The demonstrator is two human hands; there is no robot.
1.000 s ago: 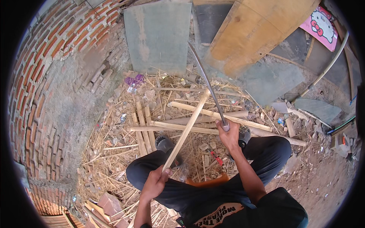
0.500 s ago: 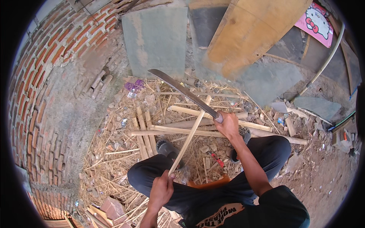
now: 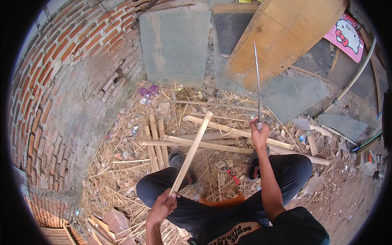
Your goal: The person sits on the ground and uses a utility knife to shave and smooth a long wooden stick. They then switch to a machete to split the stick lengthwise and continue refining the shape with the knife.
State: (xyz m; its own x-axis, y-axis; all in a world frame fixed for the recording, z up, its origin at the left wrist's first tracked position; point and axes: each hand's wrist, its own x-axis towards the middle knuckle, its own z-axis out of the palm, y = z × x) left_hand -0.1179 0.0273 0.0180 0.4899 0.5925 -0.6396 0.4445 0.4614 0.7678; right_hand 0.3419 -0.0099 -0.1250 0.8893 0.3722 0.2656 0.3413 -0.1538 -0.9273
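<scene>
Blade [image 3: 257, 79] now stands raised near upright at upper centre, no longer slanted, right hand [image 3: 259, 132] clenched on its handle, while left hand [image 3: 163, 205] grips the bamboo stick [image 3: 192, 152] angled up mid-frame, suggesting a chop is readied.

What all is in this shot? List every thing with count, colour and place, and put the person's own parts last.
bamboo stick: one, pale tan, held slanting up over the straw
long blade: one, grey metal, raised upright
split bamboo lengths: several, pale tan, lying crosswise on the ground
straw litter: a spread, yellow, covering the ground
brick wall: one, red and grey, curving along the left
grey slab: one, leaning at the top
wooden board: one, tan, leaning at top right
pink cartoon panel: one, far top right
hose: one, pale, at right
left hand: closed on the stick's lower end
right hand: closed on the blade's handle
</scene>
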